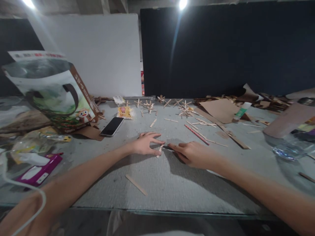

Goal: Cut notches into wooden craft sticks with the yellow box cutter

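A short wooden stick lies on the grey table between my two hands. The thumb and a finger of my left hand close on its sides, with the other fingers stretched toward the right. My right hand is wrapped round a dark, thin tool, whose tip points left and meets the stick; part of the tool is hidden by the fingers. Nearer the front edge lies a longer loose wooden stick.
A phone and a large printed bag stand or lie at left, near a purple object. Crossed sticks, a red pencil, cardboard, a glue stick and clear plastic are behind and right.
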